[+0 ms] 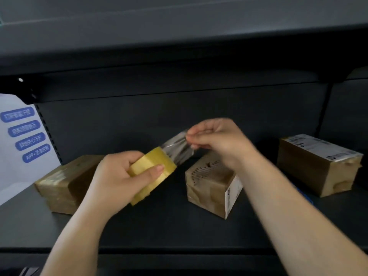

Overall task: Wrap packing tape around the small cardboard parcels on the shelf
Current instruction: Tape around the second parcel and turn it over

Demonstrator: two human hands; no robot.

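My left hand [117, 176] grips a yellowish roll of packing tape [151, 170] above the dark shelf [159, 226]. A clear strip of tape [177, 148] runs from the roll up to my right hand [217, 140], which pinches its free end. Three small cardboard parcels stand on the shelf. The left parcel [63, 182] sits behind my left wrist. Below my right hand stands the middle parcel [211, 188], with a white label on its side. The right parcel [316, 164] has a white label on top.
A white sign with blue labels [22, 136] stands at the left end of the shelf. An upper shelf [179, 46] hangs low overhead. The shelf's front edge [179, 250] runs across below my forearms.
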